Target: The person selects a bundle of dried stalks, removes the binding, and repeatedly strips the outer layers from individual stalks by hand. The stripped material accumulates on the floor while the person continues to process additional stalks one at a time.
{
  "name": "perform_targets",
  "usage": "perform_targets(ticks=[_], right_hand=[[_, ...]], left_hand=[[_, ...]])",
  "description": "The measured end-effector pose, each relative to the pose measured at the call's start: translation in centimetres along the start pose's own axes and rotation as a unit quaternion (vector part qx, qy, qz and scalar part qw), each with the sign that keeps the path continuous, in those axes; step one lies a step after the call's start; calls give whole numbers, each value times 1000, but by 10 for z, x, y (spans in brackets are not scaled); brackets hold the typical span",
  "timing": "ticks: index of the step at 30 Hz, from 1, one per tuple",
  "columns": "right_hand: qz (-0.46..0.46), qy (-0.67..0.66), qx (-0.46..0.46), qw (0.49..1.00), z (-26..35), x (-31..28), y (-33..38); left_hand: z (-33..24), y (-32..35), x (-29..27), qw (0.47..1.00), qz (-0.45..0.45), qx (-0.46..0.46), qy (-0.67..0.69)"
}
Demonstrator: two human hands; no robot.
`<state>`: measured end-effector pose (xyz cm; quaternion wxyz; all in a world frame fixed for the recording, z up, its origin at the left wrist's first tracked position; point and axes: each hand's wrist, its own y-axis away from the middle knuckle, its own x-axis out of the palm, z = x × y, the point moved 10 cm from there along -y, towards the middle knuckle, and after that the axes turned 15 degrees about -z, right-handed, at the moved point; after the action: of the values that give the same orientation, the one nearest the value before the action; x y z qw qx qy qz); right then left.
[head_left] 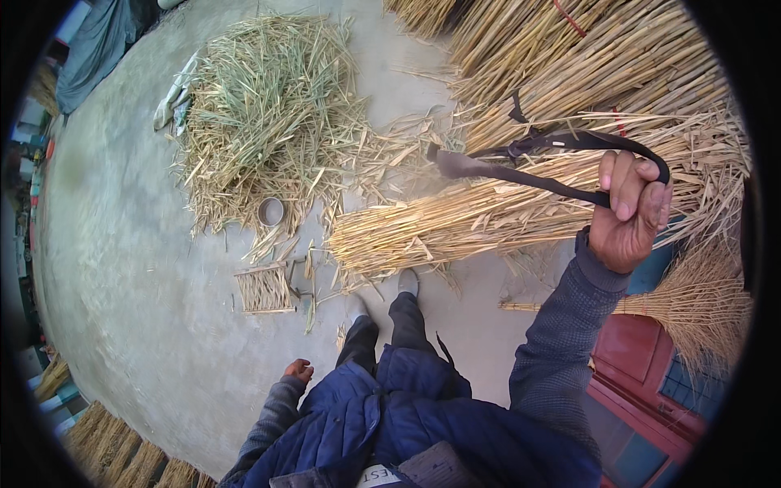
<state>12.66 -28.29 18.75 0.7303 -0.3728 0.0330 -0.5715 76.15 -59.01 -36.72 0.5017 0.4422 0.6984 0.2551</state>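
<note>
My right hand [628, 203] is raised at the right, its fingers closed round a dark strap [549, 183]. The strap makes a long loop out to the left; its far end is wider and blurred by motion. Below it lies a long bundle of dry reeds [455, 224], flat on the ground just ahead of my feet. My left hand [298, 371] hangs low at my left side, away from everything. Its fingers are loosely apart, and nothing shows in them.
A heap of leafy straw [272, 114] lies ahead left with a round tin [271, 212] at its edge. Nearer stands a small woven-top stool [267, 289]. More reed bundles [586, 57] are stacked far right. A twig broom [683, 309] and a red door [639, 350] are at right.
</note>
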Motion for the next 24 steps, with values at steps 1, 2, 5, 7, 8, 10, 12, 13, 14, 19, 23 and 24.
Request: perform_targets(ticks=[1,2,5,7,8,10,12,13,14,19,23,24], right_hand=[[15,17,-29,999,30,8,1],[15,35,-57,998,57,12,5],[12,98,-98,990,133,13,36],[-18,106,-120,987,177,2,62],[-42,95,-125,987,201,-7,77],[-83,93,-162,979,254,-23,103],[-131,87,-199,967,304,-42,125],[-146,92,-227,959,328,-48,136],[-122,122,-211,962,341,-45,144],[-271,501,-42,821,334,-97,209],[-252,587,174,749,279,-167,299],[-256,582,235,735,260,-194,331]], left_hand=[[0,-2,-4,1000,-5,18,0],[1,-6,-7,1000,-5,22,5],[-1,-19,-19,999,-5,47,26],[-6,-30,-28,997,1,66,27],[-8,-36,-31,997,7,75,20],[-14,-48,-40,996,19,84,9],[-23,-61,-48,994,32,102,-11],[-23,-67,-51,995,40,88,-24],[-29,-71,-55,989,50,115,-73],[-58,-87,-59,980,76,164,-84],[-77,-81,-52,975,79,197,-61],[-77,-77,-49,975,82,198,-59]])
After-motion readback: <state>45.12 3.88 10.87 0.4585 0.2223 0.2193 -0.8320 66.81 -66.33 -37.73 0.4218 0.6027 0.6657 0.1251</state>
